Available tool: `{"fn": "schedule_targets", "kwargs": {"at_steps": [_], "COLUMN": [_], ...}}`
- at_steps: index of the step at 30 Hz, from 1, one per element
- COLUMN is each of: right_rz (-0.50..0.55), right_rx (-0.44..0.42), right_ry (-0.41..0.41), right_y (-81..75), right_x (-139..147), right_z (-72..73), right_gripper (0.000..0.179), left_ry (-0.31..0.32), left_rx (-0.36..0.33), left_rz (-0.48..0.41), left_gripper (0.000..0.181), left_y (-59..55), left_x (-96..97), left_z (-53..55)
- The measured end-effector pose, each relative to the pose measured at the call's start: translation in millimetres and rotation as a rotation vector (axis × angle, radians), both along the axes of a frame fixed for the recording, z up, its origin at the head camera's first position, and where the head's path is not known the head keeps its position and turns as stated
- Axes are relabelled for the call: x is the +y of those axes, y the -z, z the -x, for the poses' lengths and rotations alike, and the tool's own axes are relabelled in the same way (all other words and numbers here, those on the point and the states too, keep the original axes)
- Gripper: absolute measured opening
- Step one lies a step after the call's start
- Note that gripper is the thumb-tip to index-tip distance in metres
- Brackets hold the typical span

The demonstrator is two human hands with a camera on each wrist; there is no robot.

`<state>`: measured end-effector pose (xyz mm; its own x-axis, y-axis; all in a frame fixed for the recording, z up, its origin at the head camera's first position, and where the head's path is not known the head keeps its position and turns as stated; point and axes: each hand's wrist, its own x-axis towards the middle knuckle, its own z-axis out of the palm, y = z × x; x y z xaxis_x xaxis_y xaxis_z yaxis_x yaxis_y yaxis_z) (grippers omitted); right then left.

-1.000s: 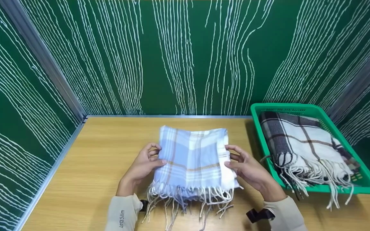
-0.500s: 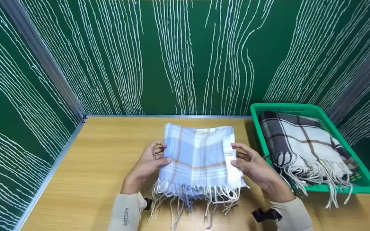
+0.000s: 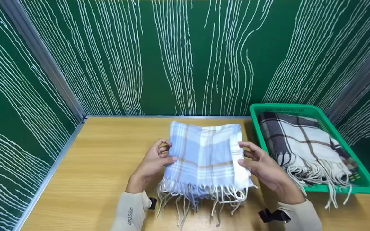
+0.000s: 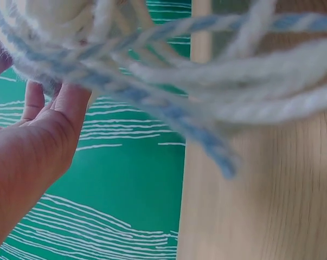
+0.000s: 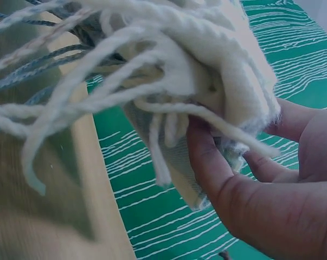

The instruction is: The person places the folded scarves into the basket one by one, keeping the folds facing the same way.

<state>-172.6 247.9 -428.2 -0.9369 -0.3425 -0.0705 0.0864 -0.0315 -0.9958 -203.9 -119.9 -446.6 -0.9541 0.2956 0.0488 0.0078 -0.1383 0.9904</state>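
Note:
A folded scarf (image 3: pixel 204 150) in pale blue and white plaid with thin tan lines is held up between both hands, its twisted fringe (image 3: pixel 201 194) hanging toward the person. The left hand (image 3: pixel 154 160) pinches the scarf's left edge, thumb on top and fingers behind. On the opposite edge the right hand (image 3: pixel 262 165) grips the folded layers the same way. From the right wrist, white fringe strands (image 5: pixel 114 70) dangle past the scarf's layers, and the fingers curl under them. In the left wrist view, blue and white cords (image 4: pixel 168 108) hang across the picture and partly cover the cloth.
At the right stands a green plastic basket (image 3: pixel 368 183) with a folded brown, black and white plaid scarf (image 3: pixel 313 141) inside, its fringe draped over the front rim. Green walls (image 3: pixel 108 64) with white lines enclose the wooden table (image 3: pixel 108 144) at the back and sides.
Both hands have carried the pale blue scarf to the right and slightly up in the head view, closer to the basket. Their grip looks the same, and the basket has hardly shifted.

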Motion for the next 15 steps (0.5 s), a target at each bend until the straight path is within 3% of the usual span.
{"fn": "schedule_targets", "kwargs": {"at_steps": [7,15], "right_rz": [0.026,-0.074], "right_rx": [0.039,0.026], "right_ry": [-0.027,0.029], "right_y": [-8.0,-19.7], "right_x": [13.4,26.5], "right_z": [-1.6,-6.6], "right_gripper": [0.05,0.053], "left_ry": [0.006,0.027], "left_rx": [0.006,0.013], "left_rz": [-0.01,-0.021], "left_gripper": [0.041,0.041], "left_y": [-4.1,-8.4], "left_x": [12.9,27.4], "left_z": [0.9,2.4]}}
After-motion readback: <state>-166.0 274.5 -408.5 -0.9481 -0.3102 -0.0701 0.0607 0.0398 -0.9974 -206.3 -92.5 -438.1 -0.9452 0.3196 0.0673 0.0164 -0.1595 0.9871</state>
